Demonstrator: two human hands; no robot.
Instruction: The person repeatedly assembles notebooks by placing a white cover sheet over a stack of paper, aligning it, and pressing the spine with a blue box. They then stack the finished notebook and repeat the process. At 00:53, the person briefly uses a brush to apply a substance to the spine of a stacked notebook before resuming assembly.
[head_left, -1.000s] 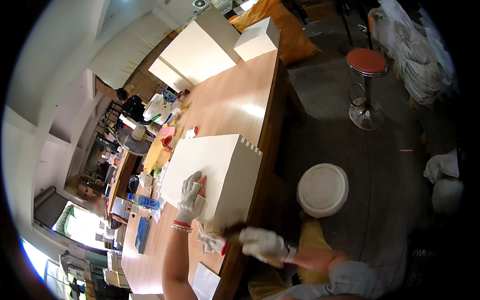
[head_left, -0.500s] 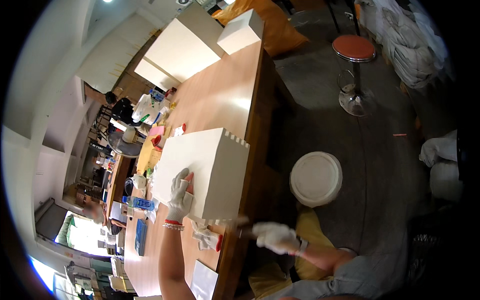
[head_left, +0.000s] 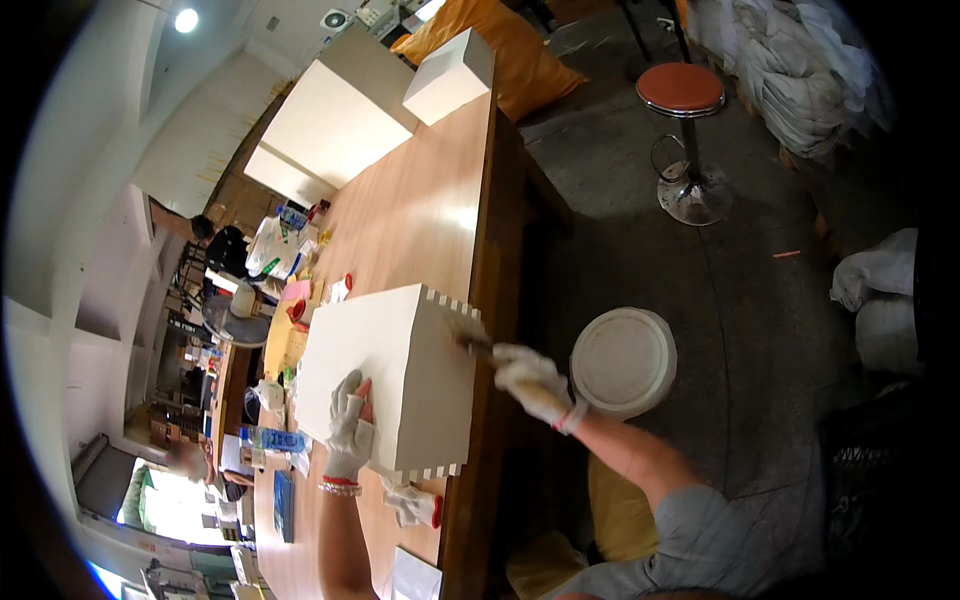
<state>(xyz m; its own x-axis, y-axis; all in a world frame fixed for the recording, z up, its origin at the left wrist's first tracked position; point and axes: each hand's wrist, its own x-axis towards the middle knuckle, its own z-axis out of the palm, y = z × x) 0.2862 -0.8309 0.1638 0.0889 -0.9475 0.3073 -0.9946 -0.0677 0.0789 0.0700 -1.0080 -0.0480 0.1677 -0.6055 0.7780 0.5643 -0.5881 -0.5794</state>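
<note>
A white box (head_left: 365, 340) with toothed edges stands on the wooden table. My left hand (head_left: 350, 430), in a white knitted glove, lies on its top face with the fingers stretched out. In my gloved right hand (head_left: 532, 383) is a brush (head_left: 477, 347) with a dark handle, its bristles blurred by motion. They are at the box's side face, near the toothed far edge; whether they touch it I cannot tell. A spare white glove with a red cuff (head_left: 412, 503) lies on the table beside my left wrist.
More white boxes (head_left: 335, 125) stand at the table's far end. A water bottle (head_left: 272, 440), a blue box (head_left: 284, 505) and small items line the left side. On the floor are a white round-lidded bucket (head_left: 624, 362) and a red stool (head_left: 682, 90). People are at the back left.
My right hand has swung up and away from me with the brush, from beyond the box's near end to its side face. The view has shifted slightly; my left hand stays on the box.
</note>
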